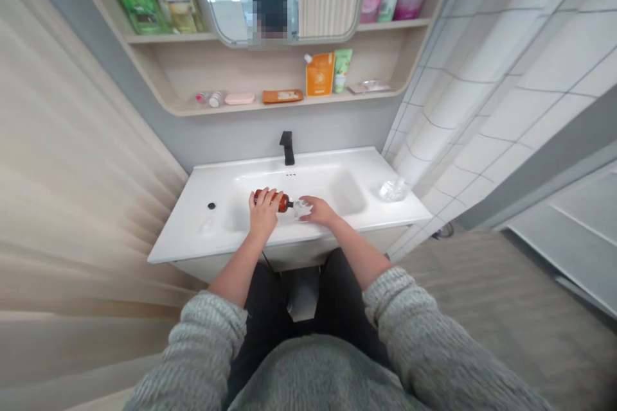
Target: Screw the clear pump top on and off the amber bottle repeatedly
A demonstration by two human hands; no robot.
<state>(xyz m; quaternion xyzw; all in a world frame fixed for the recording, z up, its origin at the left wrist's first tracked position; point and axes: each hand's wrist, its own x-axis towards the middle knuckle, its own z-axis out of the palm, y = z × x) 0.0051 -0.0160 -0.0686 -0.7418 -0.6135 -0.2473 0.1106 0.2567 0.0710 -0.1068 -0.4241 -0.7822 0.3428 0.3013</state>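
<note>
My left hand (263,213) is closed around an amber bottle (284,202), which lies nearly on its side over the sink (357,189). The bottle's dark neck points right, at the mouth of a small clear container (299,208); whether the two touch I cannot tell. Around that container curl the fingers of my right hand (319,211), partly hiding it. Any liquid inside is too small to make out. On the counter to the left lie a small round black piece (211,205) and a pale, see-through item (207,225) that is hard to distinguish.
Behind the sink stands a black faucet (287,148). A crumpled clear plastic piece (394,190) rests on the right of the counter. Above, a shelf (183,106) holds an orange pouch (320,75), a green tube (342,70) and several small items. A mirror (231,13) hangs there.
</note>
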